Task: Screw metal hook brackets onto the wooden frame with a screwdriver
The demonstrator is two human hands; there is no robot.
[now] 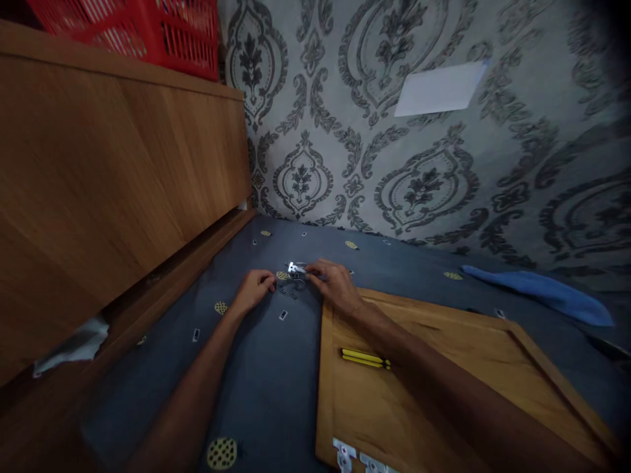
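My right hand (336, 284) pinches a small shiny metal piece, which looks like a cabinet hinge (294, 269), just above the dark cloth. Across from it, my left hand (255, 289) rests low over the cloth with thumb and fingers curled together; anything between them is too small to make out. Small dark bits (292, 288) show between the hands, but I cannot tell whether they are screws or part of the print. Under my right forearm lies a framed wooden panel (419, 328). Metal hinges (345, 452) sit at its near left edge.
Two thin yellow sticks (365, 358) lie on the panel. A wooden cabinet (123, 151) stands at left, topped by a red basket (190, 39). A blue cloth (542, 295) lies at right. Patterned wallpaper (340, 131) closes the back, with white paper (438, 89) on it.
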